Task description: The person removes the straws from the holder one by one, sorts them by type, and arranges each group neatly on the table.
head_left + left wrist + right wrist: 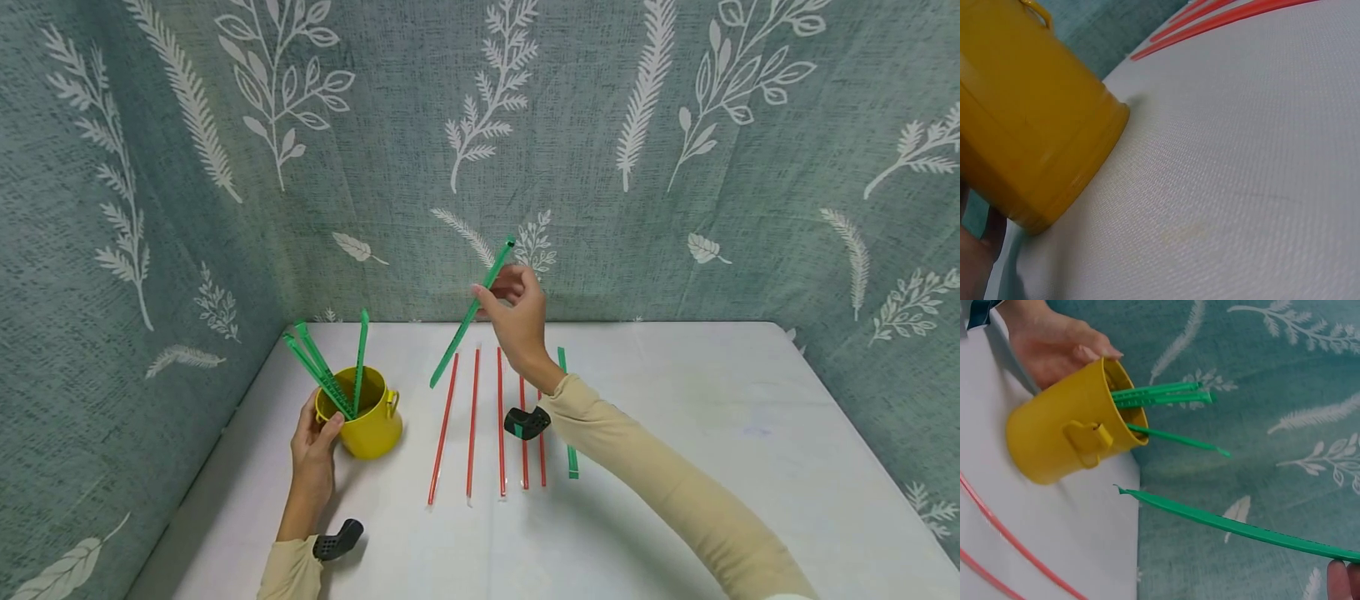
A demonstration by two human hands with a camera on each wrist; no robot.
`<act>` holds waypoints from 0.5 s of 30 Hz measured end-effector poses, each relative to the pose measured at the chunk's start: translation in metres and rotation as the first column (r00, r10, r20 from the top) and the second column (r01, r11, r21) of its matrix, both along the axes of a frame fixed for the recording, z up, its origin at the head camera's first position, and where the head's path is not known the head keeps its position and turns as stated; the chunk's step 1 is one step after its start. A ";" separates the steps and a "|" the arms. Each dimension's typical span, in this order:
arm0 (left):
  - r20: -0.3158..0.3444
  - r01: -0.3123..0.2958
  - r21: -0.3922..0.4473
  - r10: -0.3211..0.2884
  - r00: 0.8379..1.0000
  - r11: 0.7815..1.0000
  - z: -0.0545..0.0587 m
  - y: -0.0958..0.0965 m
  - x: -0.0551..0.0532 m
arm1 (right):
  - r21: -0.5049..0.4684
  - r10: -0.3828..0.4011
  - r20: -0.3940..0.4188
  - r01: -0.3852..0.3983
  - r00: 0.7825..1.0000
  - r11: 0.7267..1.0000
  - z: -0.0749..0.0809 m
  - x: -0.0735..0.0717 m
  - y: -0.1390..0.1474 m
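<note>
A yellow pail (pixel 372 435) stands on the left of the white table, with several green wrapped straws (pixel 361 358) leaning out of it. My left hand (pixel 311 450) holds the pail by its left side, thumb near the rim. Higher up, right of the pail, my right hand (pixel 517 312) pinches another green wrapped straw (pixel 465 325) in the air. Its lower end slants toward the pail; in the right wrist view this end (pixel 1132 492) is apart from the pail's mouth. Only fingertips (pixel 1339 581) of the right hand show there.
Several red straws (pixel 444 429) in clear wrap lie side by side mid-table. To their right lies a green straw (pixel 572 460), partly hidden by my right forearm (pixel 660 475). A patterned teal cloth (pixel 585 167) hangs behind the table (pixel 712 375) and at its sides.
</note>
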State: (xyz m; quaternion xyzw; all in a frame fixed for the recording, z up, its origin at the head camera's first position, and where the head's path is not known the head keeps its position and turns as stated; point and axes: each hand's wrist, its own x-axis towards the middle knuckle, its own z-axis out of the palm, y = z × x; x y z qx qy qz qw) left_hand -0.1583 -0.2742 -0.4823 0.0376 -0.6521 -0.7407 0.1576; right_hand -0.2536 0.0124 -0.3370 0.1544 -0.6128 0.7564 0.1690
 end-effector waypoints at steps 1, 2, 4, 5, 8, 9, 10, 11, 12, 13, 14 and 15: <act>-0.001 0.001 0.003 -0.001 1.000 1.000 0.000 0.000 0.000 | 0.009 -0.012 0.000 0.012 1.000 1.000 -0.001 -0.001 0.002; -0.002 0.002 0.006 -0.002 1.000 1.000 0.000 0.000 0.000 | 0.014 -0.020 -0.002 0.020 1.000 1.000 -0.002 -0.002 0.004; -0.003 0.003 0.004 -0.003 1.000 1.000 0.000 0.000 0.000 | 0.023 -0.034 -0.010 0.035 0.999 0.999 -0.003 -0.003 0.008; -0.004 0.003 0.002 -0.003 1.000 1.000 0.000 0.000 0.000 | 0.026 -0.041 -0.016 0.042 0.999 0.999 -0.004 -0.003 0.010; -0.007 0.005 -0.004 -0.005 1.000 1.000 0.001 0.000 0.001 | 0.038 -0.049 -0.021 0.050 0.999 0.998 0.003 0.003 0.016; -0.008 0.006 -0.005 -0.006 1.000 1.000 0.002 0.000 0.001 | 0.043 -0.049 -0.020 0.050 0.999 0.998 0.006 0.005 0.018; -0.009 0.008 -0.004 -0.008 1.000 1.000 0.002 0.000 0.001 | 0.049 -0.050 -0.019 0.051 0.999 0.997 0.009 0.008 0.020; -0.010 0.009 -0.004 -0.009 1.000 1.000 0.002 0.000 0.001 | 0.055 -0.051 -0.019 0.052 0.998 0.997 0.012 0.011 0.023; -0.010 0.010 -0.004 -0.010 1.000 1.000 0.002 0.000 0.001 | 0.064 -0.052 -0.019 0.053 0.998 0.997 0.014 0.013 0.025; -0.010 0.011 -0.004 -0.011 1.000 1.000 0.002 0.000 0.001 | 0.071 -0.052 -0.019 0.054 0.998 0.996 0.017 0.016 0.027; -0.011 0.010 -0.003 -0.010 1.000 1.000 0.002 0.000 0.001 | 0.076 -0.057 -0.023 0.058 0.998 0.995 0.016 0.016 0.029; -0.012 0.010 -0.001 -0.010 1.000 1.000 0.002 0.000 0.001 | 0.077 -0.059 -0.025 0.061 0.998 0.995 0.016 0.016 0.031</act>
